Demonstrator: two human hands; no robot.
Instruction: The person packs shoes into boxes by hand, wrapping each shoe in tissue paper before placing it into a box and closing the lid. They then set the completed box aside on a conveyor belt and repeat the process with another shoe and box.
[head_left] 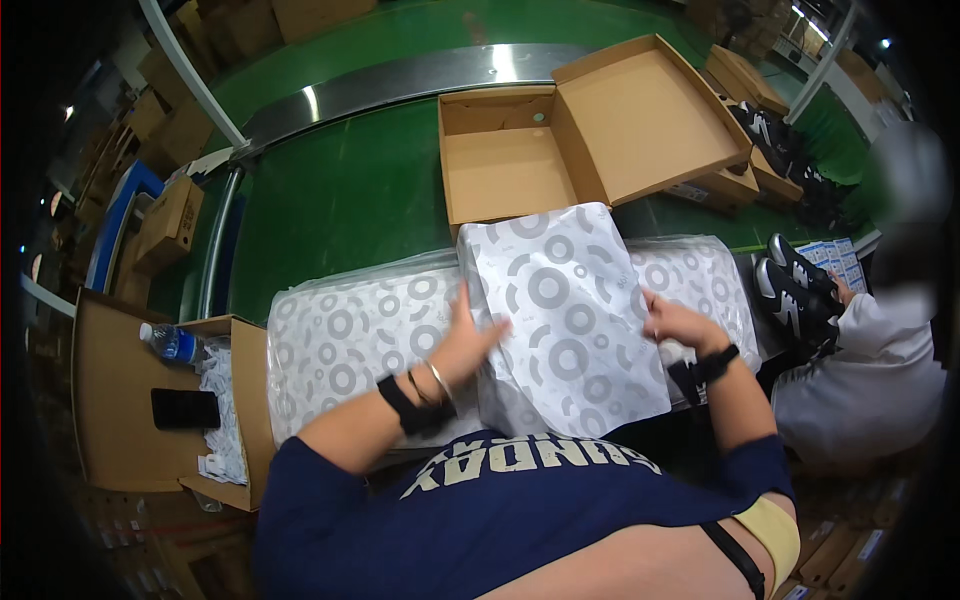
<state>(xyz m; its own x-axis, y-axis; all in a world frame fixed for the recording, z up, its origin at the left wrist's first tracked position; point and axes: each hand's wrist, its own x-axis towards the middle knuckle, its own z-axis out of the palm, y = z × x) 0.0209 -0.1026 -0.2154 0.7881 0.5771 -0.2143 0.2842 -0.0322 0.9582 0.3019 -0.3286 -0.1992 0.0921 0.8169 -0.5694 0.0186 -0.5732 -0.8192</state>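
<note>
A sheet of white wrapping paper (560,300) with grey rings and arcs lies raised in front of me, its far end against an open cardboard shoebox (505,165). My left hand (465,340) is at the paper's left edge, thumb and fingers apart, slightly blurred. At the opposite edge, the fingers of my right hand (685,322) are closed on the paper. What is under the sheet is hidden. Below my right hand, a dark and white thing shows only in part. Stacks of the same patterned paper (355,335) under clear plastic extend to both sides.
At left, an open carton (255,410) holds small white packets, with a water bottle (170,342) and black phone (185,409) by it. A co-worker's sleeve (885,335) is at right, beside black shoes (795,290). A metal rail (420,85) crosses beyond the green surface (340,190).
</note>
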